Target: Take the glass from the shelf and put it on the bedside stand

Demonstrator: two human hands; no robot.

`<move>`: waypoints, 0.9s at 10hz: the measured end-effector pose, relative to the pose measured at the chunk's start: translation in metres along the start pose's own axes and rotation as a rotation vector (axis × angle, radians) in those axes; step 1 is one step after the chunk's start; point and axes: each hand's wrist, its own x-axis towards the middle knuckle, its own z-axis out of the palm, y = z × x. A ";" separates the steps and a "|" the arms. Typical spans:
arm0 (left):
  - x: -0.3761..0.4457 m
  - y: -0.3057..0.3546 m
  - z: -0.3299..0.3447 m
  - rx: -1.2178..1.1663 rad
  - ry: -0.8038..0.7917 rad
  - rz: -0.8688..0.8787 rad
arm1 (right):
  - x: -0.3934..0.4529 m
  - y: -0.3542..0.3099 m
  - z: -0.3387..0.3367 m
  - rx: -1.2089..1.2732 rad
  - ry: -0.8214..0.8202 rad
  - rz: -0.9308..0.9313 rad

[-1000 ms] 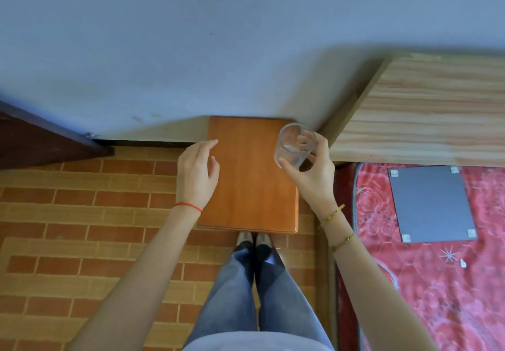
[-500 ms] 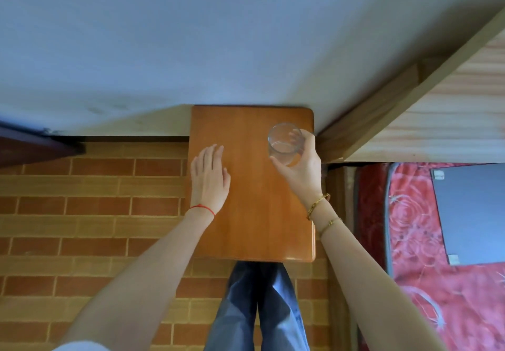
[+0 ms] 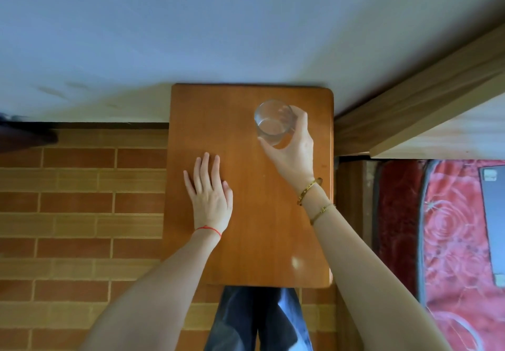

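A clear round glass (image 3: pixel 274 123) stands upright at the back right of the orange-brown bedside stand (image 3: pixel 251 236). My right hand (image 3: pixel 293 150) wraps around the glass from the right and front, thumb and fingers on its sides. Whether its base touches the wood, I cannot tell. My left hand (image 3: pixel 209 199) lies flat, palm down, on the left middle of the stand top, fingers apart and holding nothing.
The stand is pushed against a pale wall (image 3: pixel 218 28). A light wooden bed headboard (image 3: pixel 426 110) is close on the right, with a red patterned bedcover (image 3: pixel 448 241) below it. Brick-pattern floor (image 3: pixel 76 214) lies to the left. My legs in jeans (image 3: pixel 257 320) stand in front.
The view has closed in on the stand. My right hand has lowered the glass onto the stand's back right. My left hand has come down flat on the top.
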 end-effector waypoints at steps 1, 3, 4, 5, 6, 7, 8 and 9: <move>0.000 -0.001 0.003 0.005 0.024 -0.006 | 0.005 0.005 0.007 0.007 0.010 0.003; 0.000 -0.001 0.005 0.028 0.048 -0.018 | 0.007 0.014 0.013 -0.018 0.007 -0.004; 0.000 0.000 0.004 0.029 0.044 -0.022 | 0.005 0.018 0.016 -0.019 0.000 0.000; 0.001 0.000 0.005 0.037 0.054 -0.025 | 0.003 0.022 0.018 -0.027 -0.009 0.017; 0.001 0.001 0.004 0.048 0.047 -0.021 | 0.003 0.024 0.019 -0.023 -0.013 0.024; 0.001 -0.001 0.004 0.040 0.048 -0.010 | 0.003 0.024 0.020 -0.030 -0.028 0.045; -0.001 -0.003 0.008 0.055 0.067 -0.001 | -0.002 0.029 0.016 -0.049 -0.073 0.048; 0.000 -0.003 0.006 0.072 0.085 0.000 | -0.019 0.028 0.007 -0.141 -0.149 0.109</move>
